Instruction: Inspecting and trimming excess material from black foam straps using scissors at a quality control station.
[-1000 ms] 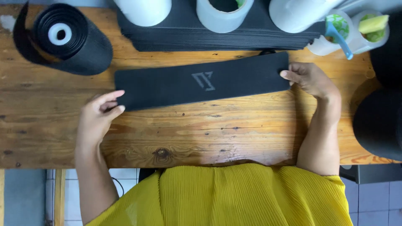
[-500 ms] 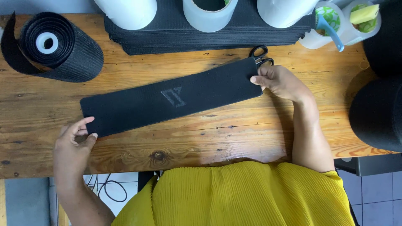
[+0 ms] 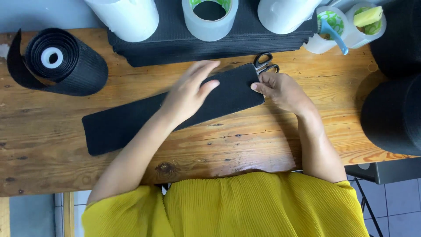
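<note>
The left hand [image 3: 189,92] has moved from the strip's left end, near the bench edge, up onto the middle of the black strip [image 3: 127,125], lying flat. The pale mark on the strip is no longer visible. The right hand [image 3: 280,90] has shifted slightly left with the strip's end.

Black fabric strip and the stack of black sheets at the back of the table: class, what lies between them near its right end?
In the head view, scissors with black handles lie on the wooden table between the black fabric strip and the stack of black sheets, beside the right hand.
</note>
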